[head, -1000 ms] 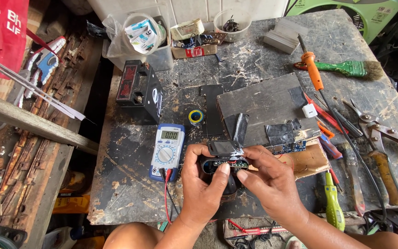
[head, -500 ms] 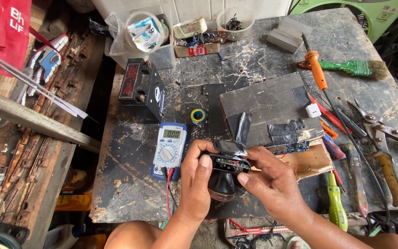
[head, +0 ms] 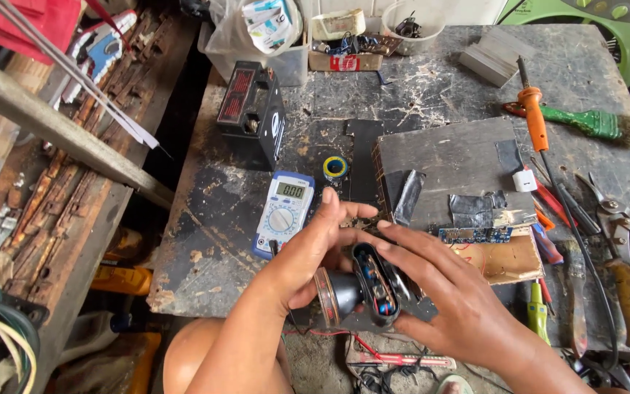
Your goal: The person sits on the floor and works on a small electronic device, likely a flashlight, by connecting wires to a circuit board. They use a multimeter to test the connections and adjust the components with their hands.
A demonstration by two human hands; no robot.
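Note:
Both my hands hold a small black flashlight-like device [head: 362,288] with its housing open, showing wires and parts inside. My left hand [head: 313,252] cups its round front end from the left. My right hand [head: 446,292] grips the open body from the right, fingers over its top edge. A blue and white multimeter [head: 283,212] lies just left of my hands, with its red lead running under them. A small blue circuit board [head: 475,234] rests on a wooden block right of my right hand.
On the worn bench lie a black battery [head: 251,109], a tape roll [head: 335,168], a dark slab [head: 453,157], an orange soldering iron [head: 534,117], a green brush [head: 592,122], pliers and screwdrivers [head: 621,270] at right, and tubs of parts [head: 271,33] at the back.
My hands have turned the device from lying flat to standing on edge, so its open inside now faces the camera. My view has moved closer to the bench.

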